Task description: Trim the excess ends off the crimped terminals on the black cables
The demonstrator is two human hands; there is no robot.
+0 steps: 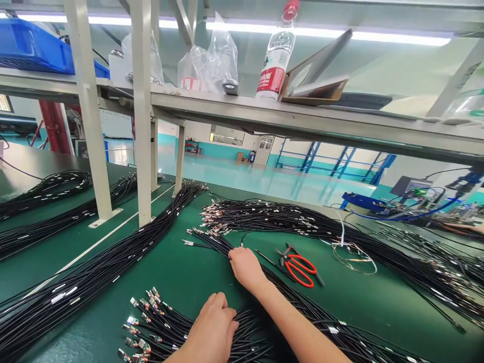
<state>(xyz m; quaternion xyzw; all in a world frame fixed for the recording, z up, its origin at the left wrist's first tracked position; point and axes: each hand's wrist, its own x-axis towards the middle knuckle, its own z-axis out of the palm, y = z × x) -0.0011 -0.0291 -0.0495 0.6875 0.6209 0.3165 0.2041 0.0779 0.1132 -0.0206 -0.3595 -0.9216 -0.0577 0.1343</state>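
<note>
My right hand (246, 267) is closed on black cables (217, 244) near their metal-tipped ends, above the green table. Nearer to me, my left hand (214, 325) lies over a bundle of black cables with square metal connectors (145, 327). Its fingers are curled in and the thumb is bent toward them. What sits between those fingers is hidden. Just right of my right hand lie red-handled pliers (302, 269) and a thin dark pen-like tool (274, 264). Behind them stretches a thick bundle of black cables (264, 214) with white tags.
More cable bundles (124, 252) run along the left side, past white metal posts (141, 126). A shelf (295, 113) crosses overhead, carrying a water bottle (276, 60), an open cardboard box (317, 83), plastic bags and a blue bin (34, 48). White wire (353, 257) lies coiled at right.
</note>
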